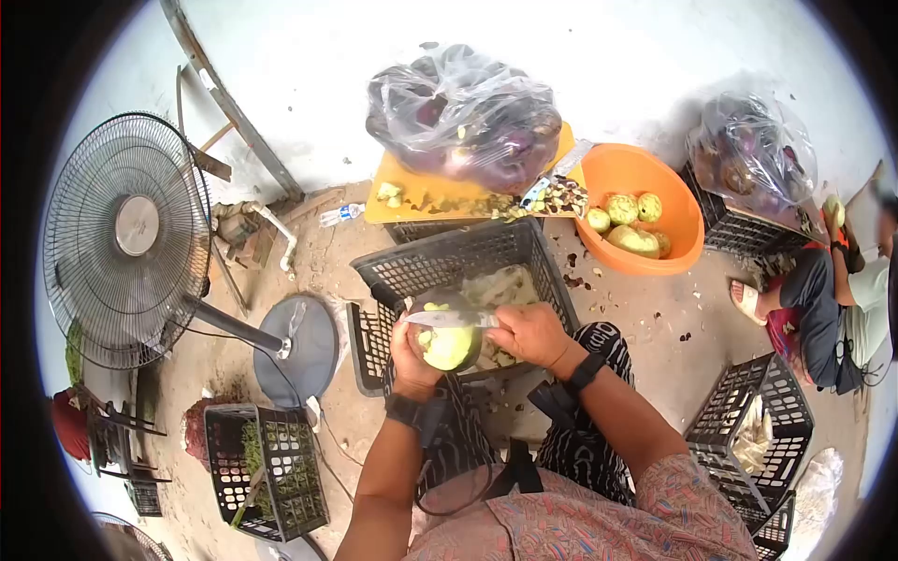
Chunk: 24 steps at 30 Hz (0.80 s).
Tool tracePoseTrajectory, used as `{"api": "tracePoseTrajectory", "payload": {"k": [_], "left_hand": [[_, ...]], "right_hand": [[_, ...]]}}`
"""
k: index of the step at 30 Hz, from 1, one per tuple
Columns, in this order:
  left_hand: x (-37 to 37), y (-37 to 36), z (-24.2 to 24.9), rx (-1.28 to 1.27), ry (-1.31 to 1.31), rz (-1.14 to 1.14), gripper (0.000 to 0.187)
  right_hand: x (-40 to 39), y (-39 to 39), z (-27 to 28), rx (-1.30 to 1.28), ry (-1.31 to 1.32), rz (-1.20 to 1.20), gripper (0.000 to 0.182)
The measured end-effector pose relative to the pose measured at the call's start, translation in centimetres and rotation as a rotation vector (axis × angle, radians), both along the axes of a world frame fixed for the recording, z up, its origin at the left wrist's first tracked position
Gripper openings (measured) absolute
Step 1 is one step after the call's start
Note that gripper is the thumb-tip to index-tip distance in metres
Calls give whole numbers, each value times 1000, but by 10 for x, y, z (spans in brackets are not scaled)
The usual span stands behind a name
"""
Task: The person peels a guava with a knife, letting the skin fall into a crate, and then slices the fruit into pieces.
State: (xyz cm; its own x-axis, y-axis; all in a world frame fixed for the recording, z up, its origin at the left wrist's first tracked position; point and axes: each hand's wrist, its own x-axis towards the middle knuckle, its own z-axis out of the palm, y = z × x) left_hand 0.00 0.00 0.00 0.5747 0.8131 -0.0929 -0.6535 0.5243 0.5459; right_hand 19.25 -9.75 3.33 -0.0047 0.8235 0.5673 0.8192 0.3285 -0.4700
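Observation:
My left hand (410, 363) is closed around a round, dark-skinned vegetable (449, 350), partly peeled to pale yellow-green flesh. A knife (441, 319) is gripped in my right hand (535, 335), its blade lying across the vegetable's upper side and its tip near my left fingers. Both hands are over a black plastic crate (447, 245) between my knees, with pale peelings (510, 288) inside it. Beyond the crate, a yellow board (398, 173) carries scattered peel and a clear plastic bag (463, 117) of dark purple vegetables.
An orange basin (687, 201) holds several peeled pieces. At left stands a large fan (136, 224); nearby is a crate of greens (271, 467). Another bag (753, 150) rests on crates at right, near a seated person (823, 304). More crates (758, 430) stand lower right.

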Motion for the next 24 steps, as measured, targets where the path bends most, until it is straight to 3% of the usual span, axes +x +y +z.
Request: {"api": "tracePoseTrajectory", "payload": {"k": [2,6,8,15,20,24], "left_hand": [[-3,2,-2,-22,-128,-74,47],[-3,-1,-4,6,-72,-1,48],[-5,-7,-1,-117,-327,-112,49],[3,-4,0,-27,-46,1,49],[4,5,-16,-64,-41,-11,38],[4,0,-9,-54,-33,-35,40]], "right_hand": [[0,0,1,4,0,3,32],[5,-1,-1,28,-10,8,30],[12,-3,-2,-44,-14,-60,29],[8,-7,3,2,-33,-29,29],[4,-10,-1,-13,-80,20,29],[4,-11,2,-13,-56,14,28]]}}
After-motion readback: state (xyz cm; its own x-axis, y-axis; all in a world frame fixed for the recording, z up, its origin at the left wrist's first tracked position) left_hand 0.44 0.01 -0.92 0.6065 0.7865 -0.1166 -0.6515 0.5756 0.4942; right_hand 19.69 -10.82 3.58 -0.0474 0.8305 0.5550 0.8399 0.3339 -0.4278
